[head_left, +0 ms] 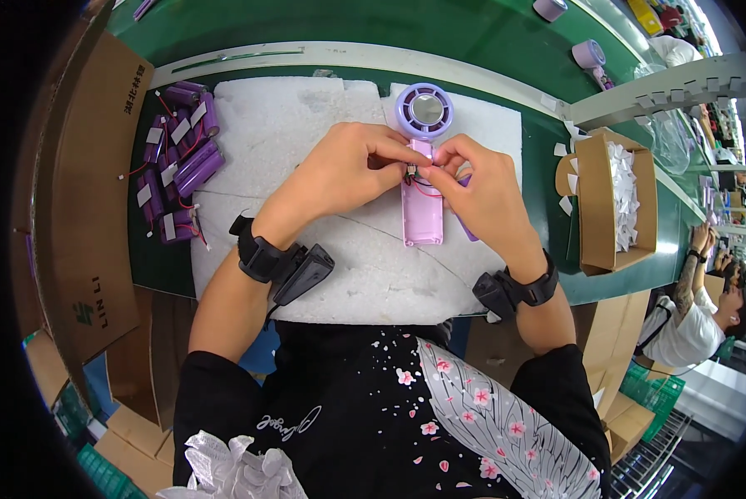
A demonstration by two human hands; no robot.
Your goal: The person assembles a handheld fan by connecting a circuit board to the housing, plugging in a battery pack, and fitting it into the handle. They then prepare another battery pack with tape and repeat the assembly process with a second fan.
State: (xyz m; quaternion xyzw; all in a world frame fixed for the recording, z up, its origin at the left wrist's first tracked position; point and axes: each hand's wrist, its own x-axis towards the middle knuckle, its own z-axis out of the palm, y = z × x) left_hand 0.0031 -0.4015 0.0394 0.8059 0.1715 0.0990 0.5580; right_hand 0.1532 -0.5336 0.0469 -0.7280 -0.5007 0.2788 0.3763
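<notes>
A handheld fan (424, 110) with a round lavender head lies on a white foam sheet (340, 274). Its pink handle shell (423, 224) is uncovered and points toward me. Thin red and dark wires run inside the handle's upper part. My left hand (344, 170) comes in from the left, thumb and forefinger pinched at a small wire connector (412, 170). From the right, my right hand (488, 187) pinches at the same spot, fingertips almost touching the left ones. A purple piece (466, 212), apparently a battery, shows partly beneath my right hand; fingers cover the rest.
Purple batteries (198, 170) with wires and white labels are heaped at the left beside a tall cardboard box (98, 216). A small carton (593, 204) of white slips stands right. Other fan parts (589, 54) lie on the far green surface (340, 21). Another person (689, 324) sits at far right.
</notes>
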